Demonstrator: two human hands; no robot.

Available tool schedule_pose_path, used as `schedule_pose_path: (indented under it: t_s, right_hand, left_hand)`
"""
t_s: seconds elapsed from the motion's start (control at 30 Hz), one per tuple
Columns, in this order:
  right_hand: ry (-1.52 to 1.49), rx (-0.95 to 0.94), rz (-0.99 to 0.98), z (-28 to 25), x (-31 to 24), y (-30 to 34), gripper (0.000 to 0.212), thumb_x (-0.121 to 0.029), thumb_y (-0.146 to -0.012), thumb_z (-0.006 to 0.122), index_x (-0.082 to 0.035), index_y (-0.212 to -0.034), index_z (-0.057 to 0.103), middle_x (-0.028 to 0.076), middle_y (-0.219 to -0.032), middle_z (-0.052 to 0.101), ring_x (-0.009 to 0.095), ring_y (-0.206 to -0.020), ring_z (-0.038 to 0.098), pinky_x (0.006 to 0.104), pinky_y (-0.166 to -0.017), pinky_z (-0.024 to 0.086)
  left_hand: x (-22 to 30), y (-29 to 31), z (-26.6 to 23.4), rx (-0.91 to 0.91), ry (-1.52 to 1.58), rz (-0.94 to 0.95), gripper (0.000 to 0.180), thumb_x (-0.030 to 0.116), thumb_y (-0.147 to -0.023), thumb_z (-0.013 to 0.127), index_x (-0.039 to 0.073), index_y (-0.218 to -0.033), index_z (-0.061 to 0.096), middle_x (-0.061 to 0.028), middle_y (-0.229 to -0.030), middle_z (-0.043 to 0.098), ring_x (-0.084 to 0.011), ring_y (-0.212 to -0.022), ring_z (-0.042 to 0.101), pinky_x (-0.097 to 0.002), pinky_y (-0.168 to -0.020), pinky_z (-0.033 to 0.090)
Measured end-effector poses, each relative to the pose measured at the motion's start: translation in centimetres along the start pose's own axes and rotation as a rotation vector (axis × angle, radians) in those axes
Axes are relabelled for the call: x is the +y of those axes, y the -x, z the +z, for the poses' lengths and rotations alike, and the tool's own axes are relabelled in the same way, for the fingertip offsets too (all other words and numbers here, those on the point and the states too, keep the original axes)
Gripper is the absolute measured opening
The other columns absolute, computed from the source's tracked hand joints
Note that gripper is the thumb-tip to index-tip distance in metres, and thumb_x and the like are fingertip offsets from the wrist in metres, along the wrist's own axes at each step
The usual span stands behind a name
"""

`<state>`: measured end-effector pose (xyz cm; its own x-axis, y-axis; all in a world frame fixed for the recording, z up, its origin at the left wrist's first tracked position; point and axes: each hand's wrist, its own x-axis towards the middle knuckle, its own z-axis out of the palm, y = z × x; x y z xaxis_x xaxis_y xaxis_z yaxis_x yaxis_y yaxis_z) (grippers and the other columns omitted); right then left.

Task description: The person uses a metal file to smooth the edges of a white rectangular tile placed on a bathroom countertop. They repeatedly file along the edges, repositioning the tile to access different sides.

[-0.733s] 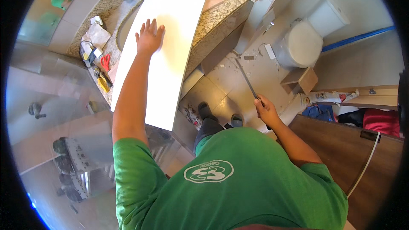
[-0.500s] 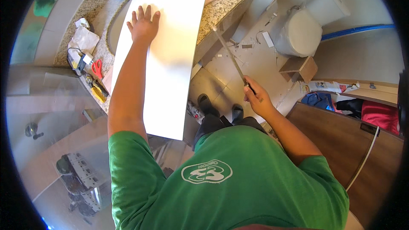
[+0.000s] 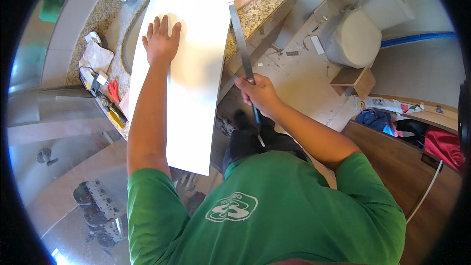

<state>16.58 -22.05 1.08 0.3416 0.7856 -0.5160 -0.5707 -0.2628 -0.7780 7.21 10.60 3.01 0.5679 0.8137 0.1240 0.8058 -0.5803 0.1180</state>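
A long white board [image 3: 196, 113] lies over the stone counter, its near end jutting out toward my body. My left hand [image 3: 163, 41] rests flat on the board with the fingers spread. In my right hand [image 3: 260, 93] is a long, flat metal file [image 3: 239, 32], gripped around its dark handle. The file stands close along the board's right edge, its far tip beside the board. Whether its blade touches the edge, I cannot tell.
Red scissors [image 3: 113, 90], a yellow-handled tool [image 3: 116, 116] and a white cloth [image 3: 96, 58] lie on the granite counter [image 3: 269, 6], left of the board. A toilet [image 3: 354, 39] and a small wooden box [image 3: 354, 82] stand on the right. A brown cabinet panel [image 3: 387, 167] lies nearer.
My right hand has swung left and up with the file, bringing it from over the floor to the board's right edge. My left hand has slid slightly nearer on the board.
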Motion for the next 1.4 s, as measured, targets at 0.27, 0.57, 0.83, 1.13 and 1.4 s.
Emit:
schedule_pose_path:
  t_s: [0.27,0.57,0.83,1.13,1.4]
  right_hand:
    - [-0.220,0.125,-0.056,5.8,1.1,-2.5,0.025,-0.026,-0.099,0.074,-0.003,-0.102,0.065,0.006,-0.091,0.071,0.015,-0.070,0.069,0.0265,-0.058,0.053]
    - [-0.114,0.147,-0.059,6.5,-0.3,-2.7,0.022,-0.019,-0.099,0.072,-0.004,-0.111,0.061,0.004,-0.089,0.067,0.015,-0.070,0.066,0.0303,-0.062,0.055]
    - [-0.129,0.197,-0.055,6.7,0.6,-2.2,0.023,-0.017,-0.098,0.072,-0.003,-0.110,0.059,0.005,-0.091,0.067,0.015,-0.078,0.068,0.0300,-0.062,0.056]
    - [-0.058,0.163,-0.115,4.7,4.2,-0.6,0.014,-0.015,-0.103,0.065,-0.004,-0.111,0.063,0.006,-0.096,0.070,0.015,-0.083,0.069,0.0326,-0.073,0.059]
    - [-0.194,0.054,0.005,5.5,4.0,3.3,0.028,-0.022,-0.102,0.066,-0.003,-0.121,0.059,0.009,-0.111,0.069,0.021,-0.095,0.070,0.0384,-0.087,0.059]
  left_hand:
    - [-2.5,-0.4,0.8,0.285,0.396,-0.153,0.087,0.056,-0.090,0.067,0.001,-0.153,0.045,-0.0253,-0.165,0.031,-0.0418,-0.152,0.031,-0.0554,-0.124,0.024]
    - [-13.4,1.6,-4.7,-0.297,0.302,-0.420,0.091,0.069,-0.087,0.066,-0.005,-0.138,0.059,-0.0271,-0.136,0.064,-0.0425,-0.125,0.062,-0.0450,-0.108,0.048]
    - [-14.2,3.9,-3.1,-0.198,0.451,-0.173,0.075,0.068,-0.096,0.057,0.004,-0.133,0.068,-0.0268,-0.129,0.068,-0.0386,-0.129,0.061,-0.0423,-0.110,0.044]
    - [-11.2,6.8,-4.8,-0.146,0.416,-0.162,0.064,0.062,-0.096,0.063,0.000,-0.103,0.074,-0.0262,-0.096,0.072,-0.0376,-0.092,0.071,-0.0437,-0.083,0.053]
    - [-10.7,4.4,-3.8,-0.132,0.311,-0.091,0.071,0.062,-0.096,0.064,-0.003,-0.070,0.059,-0.0232,-0.065,0.057,-0.0324,-0.060,0.054,-0.0481,-0.061,0.044]
